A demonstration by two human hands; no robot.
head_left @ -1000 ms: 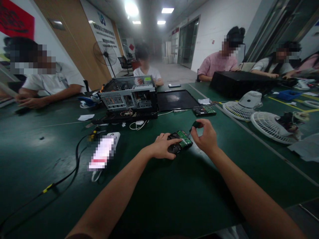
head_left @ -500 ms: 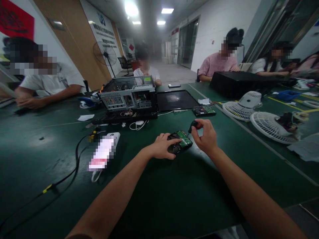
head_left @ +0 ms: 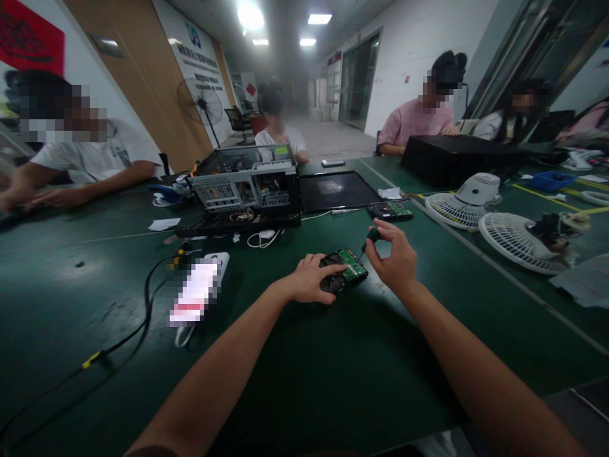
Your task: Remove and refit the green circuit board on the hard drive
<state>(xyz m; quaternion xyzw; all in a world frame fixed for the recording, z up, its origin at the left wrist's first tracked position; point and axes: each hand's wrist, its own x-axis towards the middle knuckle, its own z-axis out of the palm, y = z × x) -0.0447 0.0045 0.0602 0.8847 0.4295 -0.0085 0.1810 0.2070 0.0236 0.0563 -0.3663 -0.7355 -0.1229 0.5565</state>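
A hard drive point(head_left: 353, 265) lies on the green table with its green circuit board facing up. My left hand point(head_left: 311, 279) grips it from the left, the index finger stretched over the board and the thumb at the near edge. In my right hand point(head_left: 394, 257) is a screwdriver point(head_left: 372, 237) with a dark green handle, pinched between thumb and fingers. Its thin shaft slants down to the right part of the board; whether the tip sits in a screw is too small to tell.
An opened computer case point(head_left: 242, 190) stands beyond, beside a black side panel point(head_left: 337, 190). A second hard drive point(head_left: 391, 210) lies behind my right hand. At left are a phone point(head_left: 197, 292) and a black cable point(head_left: 148, 304); at right, white fan parts point(head_left: 516, 241). Several people sit around the table.
The screwdriver handle and my right fingers have shifted slightly up and to the right. My left hand and the hard drive have stayed in place.
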